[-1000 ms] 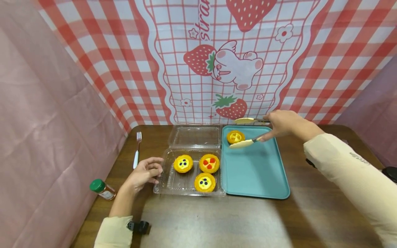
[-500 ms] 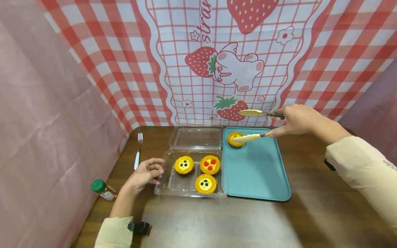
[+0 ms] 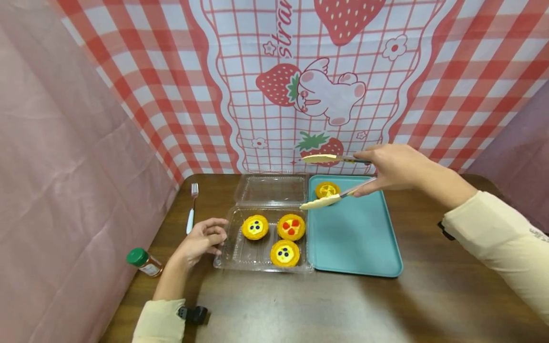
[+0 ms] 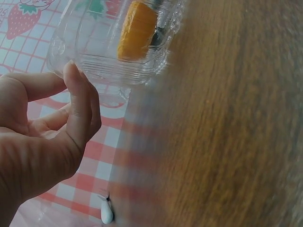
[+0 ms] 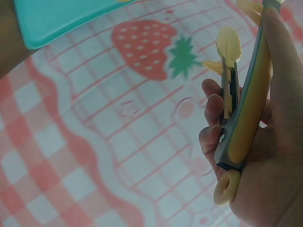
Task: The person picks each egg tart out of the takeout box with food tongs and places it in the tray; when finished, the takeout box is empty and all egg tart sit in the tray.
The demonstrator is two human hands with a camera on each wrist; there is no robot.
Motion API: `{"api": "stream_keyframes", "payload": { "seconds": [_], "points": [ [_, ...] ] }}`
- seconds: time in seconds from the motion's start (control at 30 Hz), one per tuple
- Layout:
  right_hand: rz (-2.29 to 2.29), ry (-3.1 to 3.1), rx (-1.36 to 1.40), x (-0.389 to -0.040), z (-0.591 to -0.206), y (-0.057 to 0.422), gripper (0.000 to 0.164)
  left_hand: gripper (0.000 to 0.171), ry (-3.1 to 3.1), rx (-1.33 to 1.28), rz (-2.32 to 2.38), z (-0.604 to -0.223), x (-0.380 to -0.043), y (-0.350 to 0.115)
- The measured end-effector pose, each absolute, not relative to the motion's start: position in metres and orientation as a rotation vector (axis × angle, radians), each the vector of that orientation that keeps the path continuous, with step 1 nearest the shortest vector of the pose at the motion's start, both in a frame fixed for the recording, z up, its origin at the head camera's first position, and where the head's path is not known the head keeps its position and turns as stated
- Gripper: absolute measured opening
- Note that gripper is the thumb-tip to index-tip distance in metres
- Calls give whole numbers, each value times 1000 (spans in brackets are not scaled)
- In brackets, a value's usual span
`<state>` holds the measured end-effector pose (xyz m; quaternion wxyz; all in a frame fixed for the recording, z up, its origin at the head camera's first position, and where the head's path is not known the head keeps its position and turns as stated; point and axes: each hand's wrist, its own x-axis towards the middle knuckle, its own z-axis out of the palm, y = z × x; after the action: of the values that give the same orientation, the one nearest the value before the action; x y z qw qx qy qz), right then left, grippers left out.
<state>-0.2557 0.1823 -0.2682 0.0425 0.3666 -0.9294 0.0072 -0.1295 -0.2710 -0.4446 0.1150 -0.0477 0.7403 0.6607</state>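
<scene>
My right hand (image 3: 396, 166) grips a pair of tongs (image 5: 248, 104) with cream tips; their arms are spread, with nothing between them. In the head view the lower tip overlaps the border of the clear plastic container (image 3: 244, 264) and teal tray (image 3: 356, 238). Thumb and fingers of my left hand (image 3: 201, 243) pinch the container's left rim. Inside it sit a blueberry-topped tart (image 3: 255, 227) at left, a strawberry-topped tart (image 3: 291, 227) at right, and another blueberry-topped tart (image 3: 285, 253) in front. A tart with yellow fruit wedges (image 3: 327, 189) lies at the tray's back left, partly behind the tongs.
The container's clear lid (image 3: 272, 189) lies folded back against the checked cloth (image 3: 193, 119). A fork (image 3: 191, 209) with a pale handle lies left of the container. Nearer the front left, a green-capped spice jar (image 3: 145, 262) stands on the wooden table (image 3: 274, 305).
My right hand first lifted back and rightward, then swung left, bringing the tongs from over the yellow-topped tart toward the container. The tongs are spread wider than a second ago. My left hand stays put.
</scene>
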Motion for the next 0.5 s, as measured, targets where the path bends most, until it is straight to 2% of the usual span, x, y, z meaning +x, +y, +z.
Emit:
{"api": "stream_keyframes", "payload": {
  "seconds": [0.5],
  "points": [
    [33,-2672,1399,-241,-274,127,96,44,2170,-149,1928,-443,-130,-271]
  ]
}}
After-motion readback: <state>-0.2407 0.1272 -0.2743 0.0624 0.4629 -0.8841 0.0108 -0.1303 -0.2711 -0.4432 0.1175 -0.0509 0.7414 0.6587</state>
